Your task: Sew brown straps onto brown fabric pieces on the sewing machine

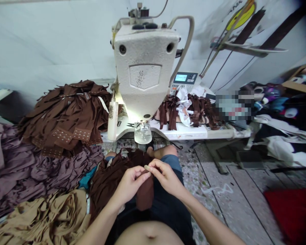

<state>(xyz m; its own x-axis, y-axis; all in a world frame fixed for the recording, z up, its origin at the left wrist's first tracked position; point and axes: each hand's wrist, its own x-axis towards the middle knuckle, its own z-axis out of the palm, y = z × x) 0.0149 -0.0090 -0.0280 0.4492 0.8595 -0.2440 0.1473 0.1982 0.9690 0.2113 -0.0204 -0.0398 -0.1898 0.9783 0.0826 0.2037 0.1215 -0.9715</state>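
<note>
Above my lap, a brown fabric piece (145, 195) hangs down from my fingertips. My left hand (129, 182) is closed in a pinch on its upper edge. Right beside it, my right hand (165, 177) also pinches the top of the piece, the fingertips of both hands almost touching. The small detail between the fingers is hidden. More brown fabric (108, 180) lies heaped over my left leg. Straight ahead, past my knees, stands a white sewing machine (145, 51) with its light lit; my hands are apart from its arm and needle area.
On the left are piled brown garments (68, 109) with metal-dotted tabs, mauve cloth (40, 170) and tan cloth (45, 217). Brown strips (199, 109) lie on the white machine table (199, 132) before a control panel (185, 78). Red cloth (293, 211) is on the right floor.
</note>
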